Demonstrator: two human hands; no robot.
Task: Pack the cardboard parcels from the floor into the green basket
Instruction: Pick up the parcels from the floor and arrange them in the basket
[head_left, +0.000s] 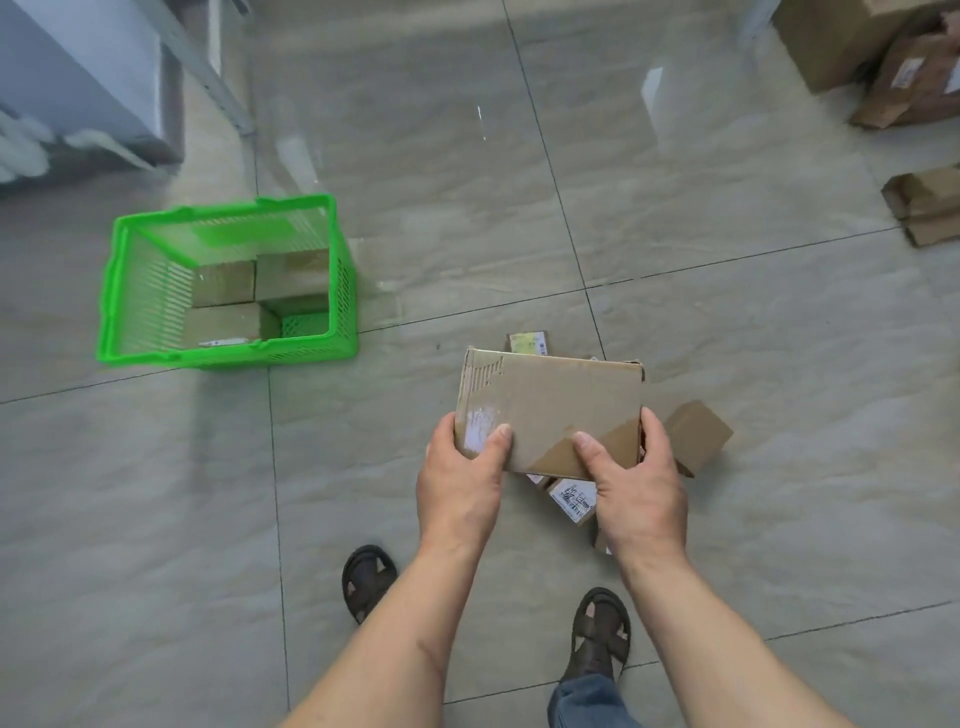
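A flat brown cardboard parcel (556, 402) is held above the floor by both hands. My left hand (460, 480) grips its near left corner, thumb on top by a white label. My right hand (641, 488) grips its near right corner. Beneath it on the floor lie smaller parcels: one with a white label (571, 499), a plain brown one (698, 434) to the right, and one with a yellowish label (530, 343) behind. The green basket (111, 291) stands to the left with three parcels (291, 273) inside.
More cardboard boxes (919, 78) are piled at the far right, with another pair (927, 208) below them. A grey cabinet (88, 78) and a metal leg (213, 67) stand at the far left. My sandalled feet (366, 579) are on the tiled floor near the bottom.
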